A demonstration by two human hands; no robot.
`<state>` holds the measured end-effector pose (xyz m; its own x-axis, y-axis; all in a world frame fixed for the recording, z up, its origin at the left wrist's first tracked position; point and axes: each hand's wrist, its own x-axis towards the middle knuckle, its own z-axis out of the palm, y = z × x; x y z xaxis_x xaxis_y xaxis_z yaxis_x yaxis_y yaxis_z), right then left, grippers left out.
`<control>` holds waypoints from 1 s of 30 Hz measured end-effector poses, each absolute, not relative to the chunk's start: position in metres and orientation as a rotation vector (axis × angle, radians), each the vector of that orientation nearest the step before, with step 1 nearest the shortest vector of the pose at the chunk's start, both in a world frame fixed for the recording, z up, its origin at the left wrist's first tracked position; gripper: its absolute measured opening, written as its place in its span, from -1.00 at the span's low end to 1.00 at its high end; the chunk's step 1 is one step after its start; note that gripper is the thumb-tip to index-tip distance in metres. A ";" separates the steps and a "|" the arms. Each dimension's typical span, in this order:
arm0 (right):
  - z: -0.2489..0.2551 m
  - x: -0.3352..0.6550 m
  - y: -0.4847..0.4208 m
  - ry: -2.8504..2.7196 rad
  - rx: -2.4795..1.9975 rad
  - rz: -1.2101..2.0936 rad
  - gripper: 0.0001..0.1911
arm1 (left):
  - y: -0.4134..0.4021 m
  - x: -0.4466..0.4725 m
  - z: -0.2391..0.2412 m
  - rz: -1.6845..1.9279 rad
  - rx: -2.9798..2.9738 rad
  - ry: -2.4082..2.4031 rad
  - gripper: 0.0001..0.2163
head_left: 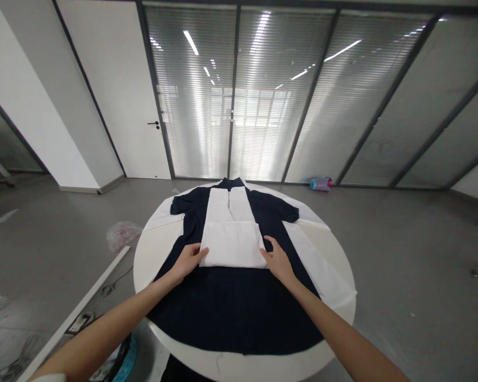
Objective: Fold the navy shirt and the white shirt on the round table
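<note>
A dark navy short-sleeved shirt [239, 302] lies spread flat on a round white table [151, 254]. On top of it, in the middle, rests a folded white garment [233, 239], its near half doubled over. My left hand [189, 260] lies flat at the fold's near left corner, fingers stretched and touching the cloth. At the near right corner my right hand [278, 259] rests the same way, fingers extended against the white edge. Neither hand is closed around anything.
Another white cloth [322, 265] lies under the navy shirt and hangs over the table's right side. A crumpled plastic bag [121, 233] and a white board [79, 307] lie on the grey floor at left. A pink-blue object [321, 184] sits by the glass wall.
</note>
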<state>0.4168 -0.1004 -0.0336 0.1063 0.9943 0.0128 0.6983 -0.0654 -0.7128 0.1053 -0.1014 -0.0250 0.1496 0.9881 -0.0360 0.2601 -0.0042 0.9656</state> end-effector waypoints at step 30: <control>-0.028 0.397 -0.029 -1.940 -1.860 0.367 -0.56 | -0.051 0.166 -0.024 0.458 2.777 1.334 -0.32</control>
